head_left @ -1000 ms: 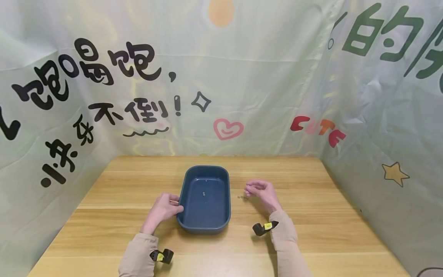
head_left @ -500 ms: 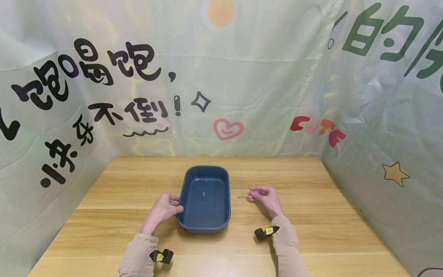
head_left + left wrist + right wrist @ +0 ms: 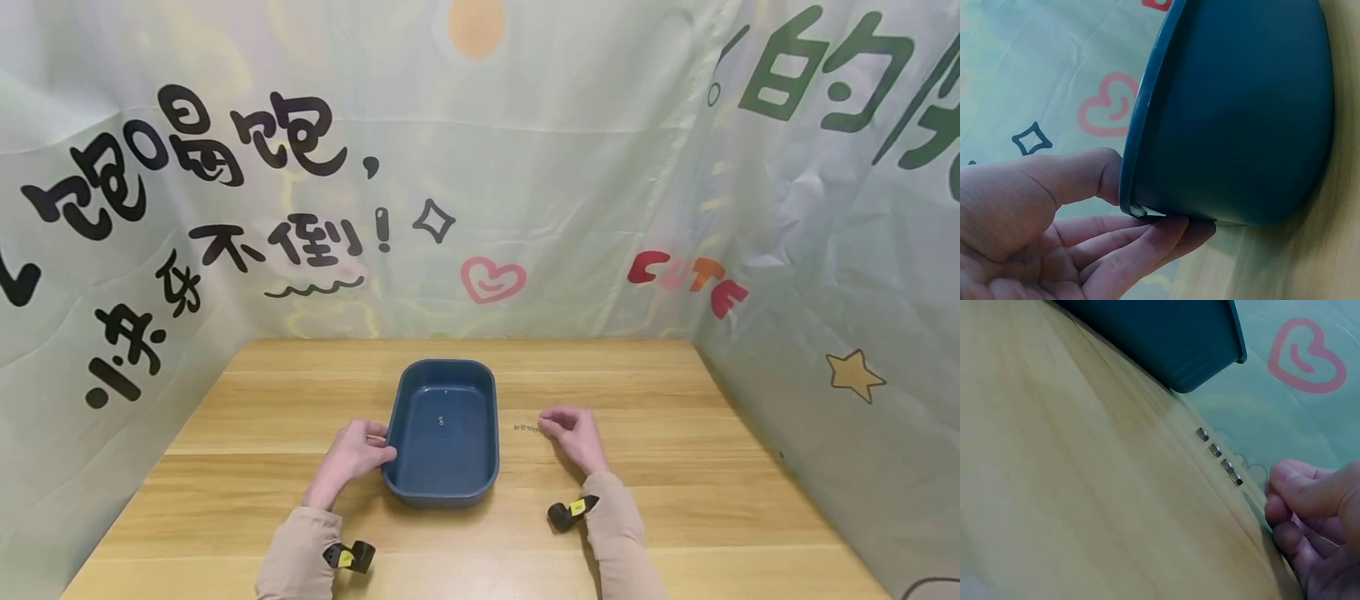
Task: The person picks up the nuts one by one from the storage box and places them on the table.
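Observation:
My left hand (image 3: 348, 454) grips the left wall of a deep blue plastic tray (image 3: 491, 433). In the left wrist view the thumb (image 3: 1107, 175) lies at the rim, with the fingers along the outer wall. Right of the tray, a short row of small metal nuts (image 3: 1215, 450) lies on the table. My right hand (image 3: 576, 437) is at the right end of this row, its fingers curled and thumb tip against the index finger. Whether something small is between those fingertips is hidden. A few tiny shiny pieces (image 3: 441, 421) lie on the tray's floor.
The wooden table (image 3: 675, 500) has printed fabric (image 3: 570, 183) hanging behind it and along both sides. Each sleeve carries a small black wrist camera (image 3: 562, 514). A small dark speck (image 3: 782, 455) sits near the table's right edge.
My right hand has moved slightly right and toward me, from over the nuts to the end of their row, uncovering more of them. The left hand and tray stay put.

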`<state>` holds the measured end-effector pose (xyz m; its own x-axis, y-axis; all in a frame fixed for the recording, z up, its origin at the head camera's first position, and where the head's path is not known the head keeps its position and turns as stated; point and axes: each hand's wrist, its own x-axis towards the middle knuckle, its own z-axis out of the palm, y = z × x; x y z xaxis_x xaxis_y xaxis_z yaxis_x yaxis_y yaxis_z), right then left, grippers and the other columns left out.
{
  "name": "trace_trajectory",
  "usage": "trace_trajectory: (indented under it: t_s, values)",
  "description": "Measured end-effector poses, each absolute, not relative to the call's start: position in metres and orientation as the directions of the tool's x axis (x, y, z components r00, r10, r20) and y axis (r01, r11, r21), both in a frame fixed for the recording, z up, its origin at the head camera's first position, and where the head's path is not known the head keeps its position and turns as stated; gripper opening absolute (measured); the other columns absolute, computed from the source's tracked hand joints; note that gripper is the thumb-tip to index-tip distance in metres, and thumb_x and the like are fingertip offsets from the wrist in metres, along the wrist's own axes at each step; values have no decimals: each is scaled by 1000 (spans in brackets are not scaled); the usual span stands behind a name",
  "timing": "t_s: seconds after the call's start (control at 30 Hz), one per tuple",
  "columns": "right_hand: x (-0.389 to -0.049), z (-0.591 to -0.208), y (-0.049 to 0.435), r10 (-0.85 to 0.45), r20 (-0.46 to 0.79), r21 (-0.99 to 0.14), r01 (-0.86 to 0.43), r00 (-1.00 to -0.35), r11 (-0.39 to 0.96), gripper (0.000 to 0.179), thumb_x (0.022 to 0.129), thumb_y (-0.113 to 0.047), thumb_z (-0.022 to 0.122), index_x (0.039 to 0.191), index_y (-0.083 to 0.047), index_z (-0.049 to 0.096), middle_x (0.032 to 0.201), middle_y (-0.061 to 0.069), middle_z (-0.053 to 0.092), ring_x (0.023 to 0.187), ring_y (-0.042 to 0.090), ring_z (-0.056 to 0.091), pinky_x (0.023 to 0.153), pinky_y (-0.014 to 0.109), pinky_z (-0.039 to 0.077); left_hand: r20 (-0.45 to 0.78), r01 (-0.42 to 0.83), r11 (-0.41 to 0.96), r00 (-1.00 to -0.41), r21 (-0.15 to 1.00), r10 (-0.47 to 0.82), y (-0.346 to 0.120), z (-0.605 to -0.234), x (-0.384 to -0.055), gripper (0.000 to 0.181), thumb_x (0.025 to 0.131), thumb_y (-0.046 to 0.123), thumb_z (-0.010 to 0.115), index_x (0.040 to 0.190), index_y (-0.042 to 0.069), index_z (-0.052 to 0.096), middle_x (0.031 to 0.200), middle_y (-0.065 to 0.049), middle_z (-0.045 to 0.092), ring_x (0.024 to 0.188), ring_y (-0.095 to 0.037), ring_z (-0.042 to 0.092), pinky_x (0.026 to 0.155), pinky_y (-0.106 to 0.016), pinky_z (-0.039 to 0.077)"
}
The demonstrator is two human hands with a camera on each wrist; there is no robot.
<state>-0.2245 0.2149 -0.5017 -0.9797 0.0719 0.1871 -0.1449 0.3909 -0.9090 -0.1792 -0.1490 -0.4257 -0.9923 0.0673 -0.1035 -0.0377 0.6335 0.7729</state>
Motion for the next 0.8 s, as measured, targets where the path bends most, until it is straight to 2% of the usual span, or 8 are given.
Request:
trace_trajectory:
  t_s: [0.13, 0.3, 0.57, 0.8]
  values:
    - [-222, -503, 214, 75, 216, -857, -152, -973, 492, 8, 85, -2, 75, 92, -1, 76, 93, 16, 77, 79, 9, 67, 77, 19, 52, -104, -39, 627, -992, 778, 67, -149, -426, -179, 42, 79, 7, 73, 114, -14, 67, 108, -30, 73, 103, -39, 73, 90, -46, 60]
    - [-221, -505, 214, 57, 253, -814, -180, -966, 553, 6, 84, -1, 74, 90, -3, 77, 95, 15, 76, 83, 14, 70, 80, 23, 53, -103, -40, 629, -993, 777, 64, -149, -427, -179, 42, 78, 7, 72, 114, -14, 67, 108, -30, 73, 103, -39, 73, 89, -46, 60]
    - [-222, -504, 213, 53, 232, -796, -158, -971, 585, 8, 83, 2, 75, 88, -2, 78, 91, 15, 77, 79, 16, 69, 75, 22, 52, -98, -34, 621, -993, 783, 69, -149, -427, -179, 41, 78, 6, 72, 113, -15, 67, 106, -30, 73, 101, -38, 73, 89, -46, 60]
    - [-223, -503, 215, 23, 228, -771, -166, -973, 615, 6, 84, 0, 74, 87, -3, 79, 93, 14, 77, 87, 23, 70, 79, 28, 54, -105, -40, 616, -992, 787, 69, -149, -426, -178, 43, 78, 7, 72, 114, -15, 66, 108, -30, 73, 102, -38, 73, 89, -46, 60]
